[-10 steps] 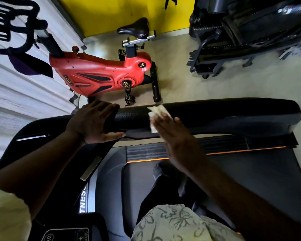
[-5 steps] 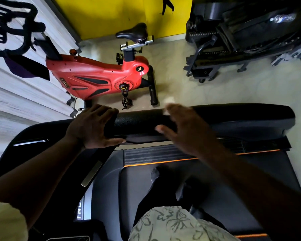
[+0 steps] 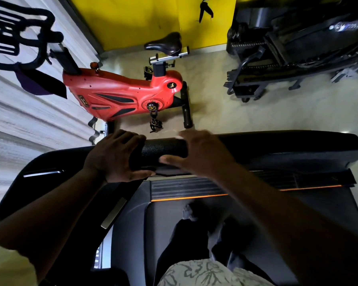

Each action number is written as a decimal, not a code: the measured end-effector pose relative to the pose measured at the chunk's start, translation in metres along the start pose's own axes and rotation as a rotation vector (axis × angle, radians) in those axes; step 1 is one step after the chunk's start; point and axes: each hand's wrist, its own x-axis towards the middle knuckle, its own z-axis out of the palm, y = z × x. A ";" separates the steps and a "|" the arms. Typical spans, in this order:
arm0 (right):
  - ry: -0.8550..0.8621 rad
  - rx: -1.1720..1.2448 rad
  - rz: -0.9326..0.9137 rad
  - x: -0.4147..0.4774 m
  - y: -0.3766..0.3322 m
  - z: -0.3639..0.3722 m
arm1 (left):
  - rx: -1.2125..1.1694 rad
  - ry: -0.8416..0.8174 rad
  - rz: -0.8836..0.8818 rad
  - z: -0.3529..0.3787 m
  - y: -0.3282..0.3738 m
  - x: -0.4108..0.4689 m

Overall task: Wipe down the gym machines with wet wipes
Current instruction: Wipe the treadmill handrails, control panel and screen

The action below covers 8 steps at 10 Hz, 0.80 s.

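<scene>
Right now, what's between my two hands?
Bare black rail, in the head view; left hand grips it, right hand lies over it.
</scene>
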 end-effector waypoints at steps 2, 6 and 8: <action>0.001 -0.159 0.354 -0.020 0.106 -0.036 | -0.027 0.138 0.073 -0.002 0.003 -0.002; 0.100 -0.151 0.196 -0.021 0.086 -0.001 | -0.028 0.129 0.049 -0.011 0.011 -0.004; 0.147 -0.109 0.370 -0.016 0.093 -0.009 | 0.003 0.153 0.064 -0.009 0.012 -0.004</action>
